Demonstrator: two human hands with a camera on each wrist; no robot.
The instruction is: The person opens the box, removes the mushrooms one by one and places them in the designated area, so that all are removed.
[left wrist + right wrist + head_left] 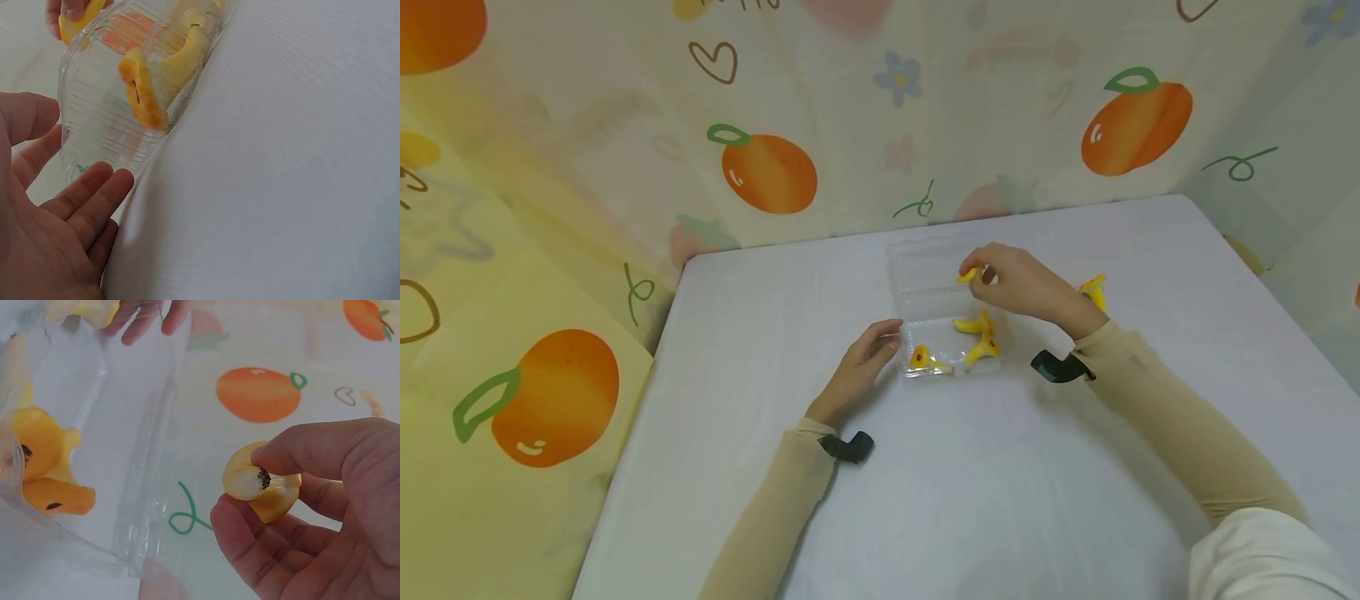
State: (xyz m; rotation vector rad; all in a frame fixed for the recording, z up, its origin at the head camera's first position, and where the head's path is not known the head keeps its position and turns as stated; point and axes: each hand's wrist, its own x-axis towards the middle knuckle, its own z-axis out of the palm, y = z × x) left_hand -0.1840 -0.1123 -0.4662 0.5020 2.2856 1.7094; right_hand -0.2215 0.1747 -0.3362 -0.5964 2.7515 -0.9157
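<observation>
Right hand [1018, 283]: pinches yellow piece [257, 485], partly finger-covered
Left hand [861, 364]: fingers extended at clear container [936, 333]
Outer piece [1094, 289]: partly behind wrist [1084, 318]

Clear container [139, 499] — partly beyond the right wrist view.

Downward head view, close wrist views
</observation>
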